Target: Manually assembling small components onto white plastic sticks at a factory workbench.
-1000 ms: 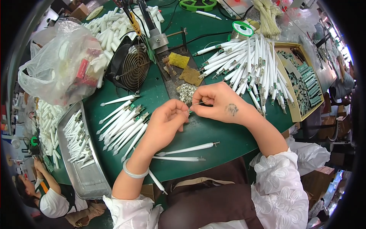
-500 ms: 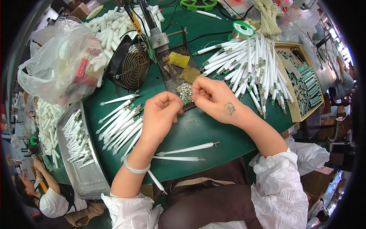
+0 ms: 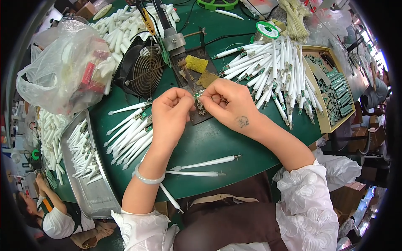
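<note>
Pinching small part (image 3: 197, 96) btwn both hands (image 3: 201, 109)

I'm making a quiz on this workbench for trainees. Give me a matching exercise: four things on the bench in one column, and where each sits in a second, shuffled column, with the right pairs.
Things:
1. fan
2. metal tray
3. solder spool
4. plastic bag

Places:
A. far left of the bench, beside the fan
B. at the near left edge, holding white sticks
C. at the far side, above the big pile of white sticks
D. just beyond the left hand, black and tilted

Pairs: 1-D, 2-B, 3-C, 4-A
</note>
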Tool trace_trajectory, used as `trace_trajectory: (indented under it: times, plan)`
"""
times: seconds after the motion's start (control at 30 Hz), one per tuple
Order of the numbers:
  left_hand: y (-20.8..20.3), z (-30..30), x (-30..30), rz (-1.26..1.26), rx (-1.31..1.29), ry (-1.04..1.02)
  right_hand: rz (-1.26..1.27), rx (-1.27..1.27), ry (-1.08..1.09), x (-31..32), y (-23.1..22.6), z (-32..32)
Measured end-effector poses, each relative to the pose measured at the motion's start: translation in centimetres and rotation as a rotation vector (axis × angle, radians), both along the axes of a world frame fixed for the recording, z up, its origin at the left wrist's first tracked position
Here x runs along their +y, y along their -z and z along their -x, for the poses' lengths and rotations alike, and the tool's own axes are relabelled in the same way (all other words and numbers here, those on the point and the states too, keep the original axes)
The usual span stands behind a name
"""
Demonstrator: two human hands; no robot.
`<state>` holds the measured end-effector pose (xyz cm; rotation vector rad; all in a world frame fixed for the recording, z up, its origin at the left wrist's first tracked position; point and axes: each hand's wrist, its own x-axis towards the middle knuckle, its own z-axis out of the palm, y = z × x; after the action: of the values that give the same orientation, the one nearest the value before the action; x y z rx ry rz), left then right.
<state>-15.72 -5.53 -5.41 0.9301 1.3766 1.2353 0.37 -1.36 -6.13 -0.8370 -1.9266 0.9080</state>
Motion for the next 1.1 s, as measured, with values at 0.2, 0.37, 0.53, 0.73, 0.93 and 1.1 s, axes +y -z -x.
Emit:
trace_trajectory:
  times: [0.2,0.37,0.53,0.73,0.93,1.1]
  plan:
    - [-0.29,-0.11,-0.05,-0.021,0.001,-0.024,-0.032,0.011,0.027,-0.03,-0.08,0.13]
    - [-0.35,-0.26,0.03,-0.028,-0.019,-0.025,-0.039,0.017,0.023,-0.1,-0.24,0.16]
    - [-0.47,-0.15,-0.11,-0.003,-0.013,-0.01,0.035,0.03,0.001,-0.03,-0.11,-0.16]
    - [-0.24,-0.28,-0.6,0.029,0.006,0.026,0.181,-0.047,-0.024,0.12,-0.7,-0.66]
    - [-0.2,-0.42,-0.64,0.04,-0.014,0.032,0.114,-0.079,-0.029,0.16,-0.57,-0.42]
    - [-0.13,-0.28,-0.66,0.047,-0.012,0.039,0.188,-0.068,0.001,0.1,-0.53,-0.25]
